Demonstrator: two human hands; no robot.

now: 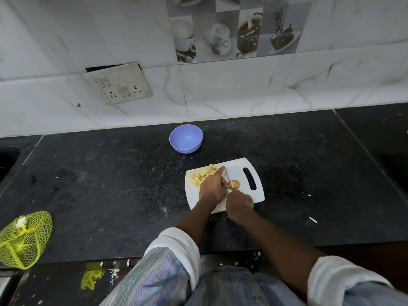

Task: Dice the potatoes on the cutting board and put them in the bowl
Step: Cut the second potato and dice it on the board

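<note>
A white cutting board (238, 166) lies on the black counter. Several yellow diced potato pieces (204, 173) are heaped at its far left corner. A small unpeeled potato piece (234, 184) sits mid-board. My right hand (239, 203) grips the handle of a knife (226, 174), whose blade points away from me just left of that piece. My left hand (213, 188) rests beside the blade with its index finger stretched towards the tip and its thumb against the potato piece. A lilac bowl (186, 139) stands behind the board and looks empty.
A yellow-green net bag (24, 239) lies at the counter's front left edge. A switch and socket plate (119, 85) hangs loose on the tiled wall. A dark sink opening (7, 157) is at the far left. Bare black counter stretches left and right of the board.
</note>
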